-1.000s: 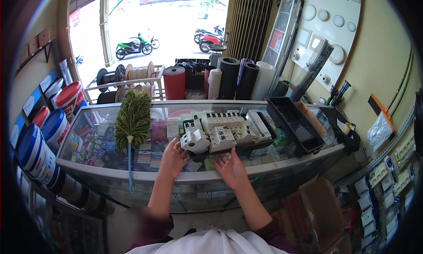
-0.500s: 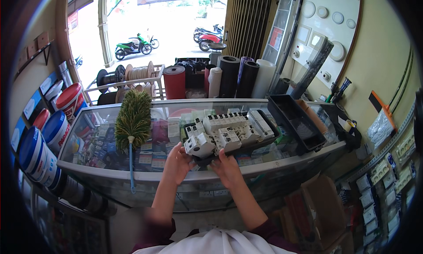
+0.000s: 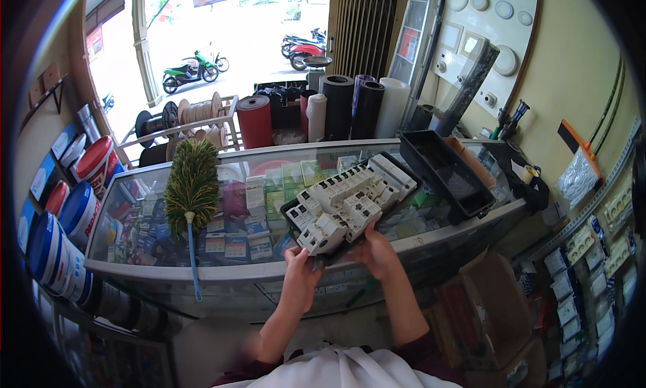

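Observation:
A black tray (image 3: 392, 219) full of white circuit breakers (image 3: 340, 185) is between my hands, tilted over the front edge of the glass counter (image 3: 161, 274). My left hand (image 3: 300, 267) is closed on its near left corner, beside a wide white breaker. Along the near side, my right hand (image 3: 377, 252) grips the tray's edge, with some fingers hidden underneath. The breakers stand in rows, several with dark switches. Right of the tray, an oblong black bin (image 3: 447, 173) lies on the counter.
On the counter's left lies a feather duster (image 3: 192, 186) with a blue handle. Upright rolls (image 3: 336, 109) stand behind the counter, near cable spools (image 3: 198, 111). Paint buckets (image 3: 47, 237) line the left side. An opened cardboard box (image 3: 494, 307) sits at lower right.
The tray of breakers has turned, its right end swinging farther away, and come nearer the counter's front edge. Both hands have shifted right with it. The whole view has shifted slightly.

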The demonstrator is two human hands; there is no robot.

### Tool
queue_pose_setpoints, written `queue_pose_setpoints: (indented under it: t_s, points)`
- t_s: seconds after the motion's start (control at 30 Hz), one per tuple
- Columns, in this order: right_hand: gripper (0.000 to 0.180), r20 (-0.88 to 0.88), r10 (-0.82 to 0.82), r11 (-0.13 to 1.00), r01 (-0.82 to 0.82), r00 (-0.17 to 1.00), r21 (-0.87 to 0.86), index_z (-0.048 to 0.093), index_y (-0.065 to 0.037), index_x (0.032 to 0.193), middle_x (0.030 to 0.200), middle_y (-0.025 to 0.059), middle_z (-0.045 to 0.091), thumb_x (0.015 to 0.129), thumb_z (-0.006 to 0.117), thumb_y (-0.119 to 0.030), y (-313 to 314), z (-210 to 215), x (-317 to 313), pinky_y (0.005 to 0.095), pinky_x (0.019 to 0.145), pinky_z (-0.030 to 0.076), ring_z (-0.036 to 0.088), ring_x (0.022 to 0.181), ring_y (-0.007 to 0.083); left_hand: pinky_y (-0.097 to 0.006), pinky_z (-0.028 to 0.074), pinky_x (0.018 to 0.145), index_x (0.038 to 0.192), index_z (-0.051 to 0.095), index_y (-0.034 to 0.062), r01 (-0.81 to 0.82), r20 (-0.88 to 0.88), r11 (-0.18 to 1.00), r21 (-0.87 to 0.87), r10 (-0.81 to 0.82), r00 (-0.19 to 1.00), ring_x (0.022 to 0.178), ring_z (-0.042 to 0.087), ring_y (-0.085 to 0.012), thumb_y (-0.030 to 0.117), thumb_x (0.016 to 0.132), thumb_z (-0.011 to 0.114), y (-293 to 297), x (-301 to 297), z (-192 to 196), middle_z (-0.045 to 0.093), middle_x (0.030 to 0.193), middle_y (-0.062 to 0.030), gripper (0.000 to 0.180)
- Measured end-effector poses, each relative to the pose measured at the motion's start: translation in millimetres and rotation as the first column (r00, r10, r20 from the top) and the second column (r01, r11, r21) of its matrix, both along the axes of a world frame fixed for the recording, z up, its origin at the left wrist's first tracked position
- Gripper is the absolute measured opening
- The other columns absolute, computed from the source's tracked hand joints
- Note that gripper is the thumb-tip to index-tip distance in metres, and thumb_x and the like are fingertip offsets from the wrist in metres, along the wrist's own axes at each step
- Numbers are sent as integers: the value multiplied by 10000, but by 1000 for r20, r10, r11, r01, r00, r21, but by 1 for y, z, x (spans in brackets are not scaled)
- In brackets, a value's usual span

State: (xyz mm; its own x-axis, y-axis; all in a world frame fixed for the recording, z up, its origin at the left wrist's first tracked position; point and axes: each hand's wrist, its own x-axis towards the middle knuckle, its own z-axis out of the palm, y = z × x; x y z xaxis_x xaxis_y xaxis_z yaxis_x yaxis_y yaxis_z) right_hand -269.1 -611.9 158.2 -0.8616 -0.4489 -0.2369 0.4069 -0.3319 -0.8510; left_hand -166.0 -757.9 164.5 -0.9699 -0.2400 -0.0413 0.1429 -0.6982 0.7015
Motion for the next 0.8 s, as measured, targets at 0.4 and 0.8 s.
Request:
queue_pose_setpoints:
  t_s: [0.4,0.8]
  points:
    - [670,-86,80,966,-56,993,252,352,-62,1265,1176,165,503,825,467,-555,42,29,-35,502,877,417,523,1045,309,-302,289,966,1272,164,90,-70,-114,976,-207,47,992,1200,304,-171,24,852,442,52,-25,-21,263,1325,-83,508]
    - [990,-862,208,567,661,462,491,326,37,1264,1208,223,452,546,799,-454,39,29,-40,405,959,345,432,1147,343,-429,315,947,1139,444,46,-427,-410,25,-904,236,881,1142,395,-345,203,636,743,9,-28,19,443,1211,-139,606]
